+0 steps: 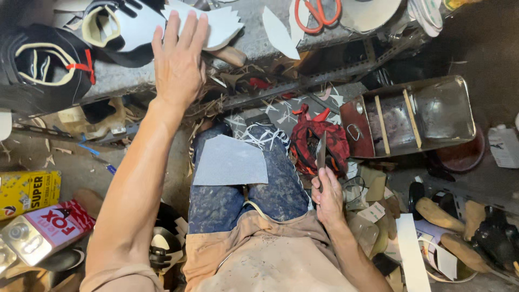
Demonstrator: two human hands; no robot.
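Note:
My left hand (178, 57) reaches up over the edge of the grey workbench (254, 38), fingers spread, beside a stack of white cut pieces (216, 24); it holds nothing. My right hand (327, 194) grips a knife with a flat dark blade (321, 151) pointing upward, beside my right knee. A grey cut piece of sheet material (230, 161) lies flat on my lap, over blue stained trousers.
Orange-handled scissors (318, 12) and white cut shapes (280, 33) lie on the bench. Black shoe uppers (46, 62) sit at the left. A red cloth (319, 143) and a metal tray (416, 116) are on the floor right. Glue tins (38, 227) stand lower left.

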